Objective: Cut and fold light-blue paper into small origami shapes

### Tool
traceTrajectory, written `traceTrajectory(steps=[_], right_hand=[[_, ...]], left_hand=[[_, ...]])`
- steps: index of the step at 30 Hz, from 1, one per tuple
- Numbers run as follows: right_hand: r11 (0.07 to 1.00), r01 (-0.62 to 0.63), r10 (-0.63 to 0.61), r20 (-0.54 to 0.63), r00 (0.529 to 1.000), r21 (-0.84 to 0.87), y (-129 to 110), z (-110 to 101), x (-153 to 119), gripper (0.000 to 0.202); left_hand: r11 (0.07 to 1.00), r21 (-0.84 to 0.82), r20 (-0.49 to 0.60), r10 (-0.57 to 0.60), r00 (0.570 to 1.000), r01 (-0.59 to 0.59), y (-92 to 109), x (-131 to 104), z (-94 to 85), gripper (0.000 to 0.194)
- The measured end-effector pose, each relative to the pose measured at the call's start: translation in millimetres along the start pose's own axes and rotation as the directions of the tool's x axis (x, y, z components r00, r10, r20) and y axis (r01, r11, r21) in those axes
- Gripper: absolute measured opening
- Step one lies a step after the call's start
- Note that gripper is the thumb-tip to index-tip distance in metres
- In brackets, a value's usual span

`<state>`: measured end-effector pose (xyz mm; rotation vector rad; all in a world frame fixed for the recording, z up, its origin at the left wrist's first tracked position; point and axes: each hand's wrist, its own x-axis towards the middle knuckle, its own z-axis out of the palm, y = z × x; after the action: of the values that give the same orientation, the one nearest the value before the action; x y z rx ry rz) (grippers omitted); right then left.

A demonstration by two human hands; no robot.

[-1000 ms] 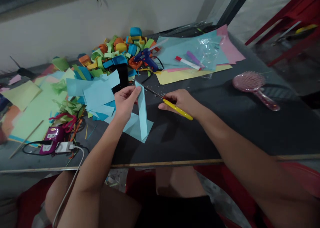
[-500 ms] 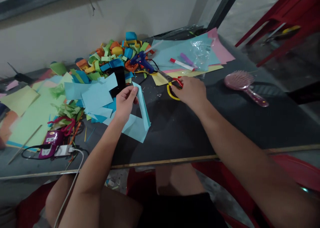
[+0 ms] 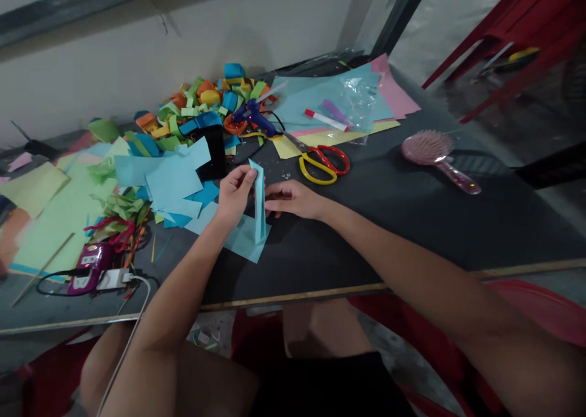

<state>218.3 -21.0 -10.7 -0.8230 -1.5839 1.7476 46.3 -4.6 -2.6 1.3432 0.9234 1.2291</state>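
Note:
My left hand point(image 3: 237, 192) pinches the top of a folded light blue paper strip point(image 3: 259, 206), which stands roughly upright. Just right of the strip is my right hand point(image 3: 295, 199), its fingers bent and apart, the tips close to the paper; no object shows in it. Below the strip a flat light blue sheet point(image 3: 240, 237) lies on the dark table. Scissors point(image 3: 324, 163) with one red and one yellow handle rest beyond my right hand. To the left are cut light blue pieces point(image 3: 171, 179).
Behind lie a pile of coloured paper loops point(image 3: 201, 102), a blue glue gun point(image 3: 254, 116), a black object point(image 3: 213, 151), and paper sheets with a red-capped marker point(image 3: 326, 120). A pink hairbrush point(image 3: 428, 148) is at right, a purple device point(image 3: 93, 264) with cables at left.
My right hand has let go of the scissors, which now lie on the table, and has moved left and nearer to the folded strip. The strip is now more upright in my left hand.

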Motion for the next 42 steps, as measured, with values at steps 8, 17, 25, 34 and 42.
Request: traceTrajectory(steps=[8,17,25,34,42], right_hand=[[0.997,-0.017,0.011,-0.078,0.997,-0.070,0,12,-4,0.034],[0.999,-0.034,0.040,-0.235,0.971,0.030,-2,16,2,0.023],[0.898,0.036,-0.318,-0.589,0.743,-0.439,-9,0,-8,0.024],[0.980,0.156,-0.199,-0.522,0.829,-0.126,-4,4,-4,0.033],[0.983,0.152,-0.079,-0.505,0.860,0.104,-10,4,-2,0.037]], left_hand=[[1.000,-0.001,0.025,-0.027,0.999,0.027,-5,-2,4.5,0.026],[0.990,-0.038,-0.060,-0.138,0.989,0.136,-11,-5,12.2,0.033],[0.984,0.176,0.017,-0.020,1.000,0.016,-2,-11,12.5,0.048],[0.985,0.165,-0.028,0.060,0.998,-0.054,1,-10,4.4,0.028],[0.995,0.074,-0.026,0.072,0.997,-0.070,2,-9,4.6,0.024]])
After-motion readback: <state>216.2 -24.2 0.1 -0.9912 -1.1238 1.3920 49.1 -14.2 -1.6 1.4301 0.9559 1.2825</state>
